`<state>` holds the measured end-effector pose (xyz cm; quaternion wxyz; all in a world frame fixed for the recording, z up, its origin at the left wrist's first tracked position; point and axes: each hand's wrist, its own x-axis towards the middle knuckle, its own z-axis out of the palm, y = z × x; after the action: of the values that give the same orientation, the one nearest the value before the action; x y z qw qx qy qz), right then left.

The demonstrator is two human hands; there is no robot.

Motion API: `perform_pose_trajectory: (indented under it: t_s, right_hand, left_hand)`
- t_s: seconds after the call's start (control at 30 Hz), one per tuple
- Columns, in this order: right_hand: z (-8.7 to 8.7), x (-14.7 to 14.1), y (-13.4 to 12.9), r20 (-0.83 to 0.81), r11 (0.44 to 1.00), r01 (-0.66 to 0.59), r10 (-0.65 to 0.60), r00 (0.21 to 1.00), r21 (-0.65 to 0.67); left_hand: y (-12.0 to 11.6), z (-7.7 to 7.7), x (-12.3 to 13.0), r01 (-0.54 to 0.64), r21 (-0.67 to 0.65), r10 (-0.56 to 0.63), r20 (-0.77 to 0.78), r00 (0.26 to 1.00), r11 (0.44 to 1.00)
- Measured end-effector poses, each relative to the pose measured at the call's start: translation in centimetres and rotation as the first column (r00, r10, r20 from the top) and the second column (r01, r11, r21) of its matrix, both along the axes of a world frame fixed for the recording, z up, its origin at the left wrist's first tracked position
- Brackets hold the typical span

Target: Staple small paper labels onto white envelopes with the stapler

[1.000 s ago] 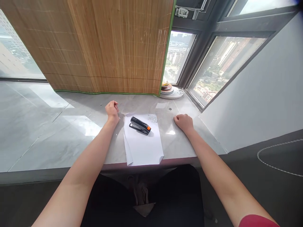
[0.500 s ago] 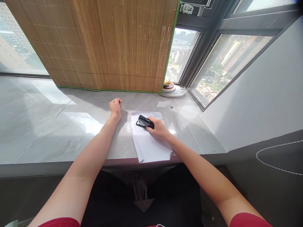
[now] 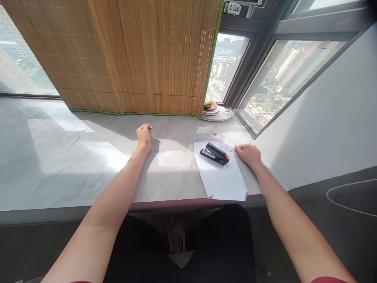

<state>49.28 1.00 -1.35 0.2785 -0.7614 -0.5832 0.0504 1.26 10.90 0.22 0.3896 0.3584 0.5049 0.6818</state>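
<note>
A black stapler (image 3: 216,153) with an orange tip at its right end lies on white paper sheets (image 3: 222,179), near their top. The sheets rest at the front of the grey marble-look sill, with some writing near their top right. My right hand (image 3: 249,154) rests just right of the sheets, its fingers curled closed with nothing seen in them. To the left, clear of the paper, my left hand (image 3: 144,136) rests on the sill as a closed fist, with nothing visible in it.
A bamboo blind (image 3: 141,59) hangs behind the sill (image 3: 73,169). Stacked plates (image 3: 216,113) stand in the back right corner by the windows. A small dark piece (image 3: 215,134) lies behind the sheets. A white wall (image 3: 330,118) rises on the right, with a beaded cord (image 3: 338,186).
The paper and the stapler on it have shifted right. My right hand has let go of the stapler and moved right, off the sheets. My left hand has stayed in place.
</note>
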Motion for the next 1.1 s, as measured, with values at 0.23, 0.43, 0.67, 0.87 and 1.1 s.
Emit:
perform_pose_trajectory:
  t_s: [0.23,0.43,0.67,0.87,1.1]
  right_hand:
    - [-0.3,-2.5,3.2,0.217,0.96,-0.253,0.223,0.95,0.121]
    - [-1.4,-7.3,7.0,0.233,0.834,-0.511,0.549,0.803,-0.208]
    - [-1.4,-16.0,6.7,0.259,0.847,-0.452,0.52,0.814,-0.278]
    - [-0.4,-28.9,6.0,0.157,0.787,-0.57,0.61,0.777,-0.235]
    - [-0.6,-39.2,6.5,0.119,0.678,-0.722,0.735,0.667,-0.142]
  left_hand:
    - [0.1,0.1,0.0,-0.008,-0.014,0.008,0.016,1.0,1.0]
    - [0.2,-0.4,-0.8,-0.011,-0.019,0.011,-0.004,1.0,1.0]
    - [-0.3,0.5,-2.3,-0.06,-0.016,0.061,0.059,0.996,0.998]
    - [-3.9,1.7,-7.9,-0.031,-0.026,0.034,0.137,0.99,0.999]
    - [-7.4,0.1,-11.2,-0.098,-0.082,0.095,-0.046,0.994,0.992]
